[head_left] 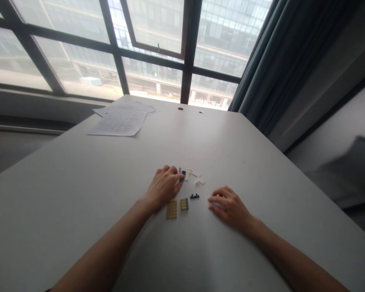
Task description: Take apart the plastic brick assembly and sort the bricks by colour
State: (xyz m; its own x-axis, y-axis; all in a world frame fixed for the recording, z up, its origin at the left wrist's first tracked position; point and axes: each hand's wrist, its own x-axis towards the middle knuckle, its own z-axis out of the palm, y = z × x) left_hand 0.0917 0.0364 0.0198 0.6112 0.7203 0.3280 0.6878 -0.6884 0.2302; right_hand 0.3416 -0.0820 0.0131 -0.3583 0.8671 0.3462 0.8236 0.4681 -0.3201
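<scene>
My left hand [164, 184] reaches to a dark toy brick [183, 173], with the thumb and forefinger closed around its near end. The fingers partly cover the brick. Beside it lie a narrow grey piece [179, 170] and white studded plates [188, 174]. Just below that wrist is a tan studded plate [171, 209]. Right of this plate lies a smaller tan and grey block [184, 204]. A small dark piece with two raised knobs [194, 196] sits between my hands. My right hand [228, 205] rests on the table, fingers loosely bent and apart, with nothing visible in them.
Several thin white pieces [200, 180] lie beyond the dark knobbed piece. Printed paper sheets [118, 121] are at the far left of the white table [231, 154]. Behind the table are windows [155, 77], and a dark curtain [270, 61] hangs at the right.
</scene>
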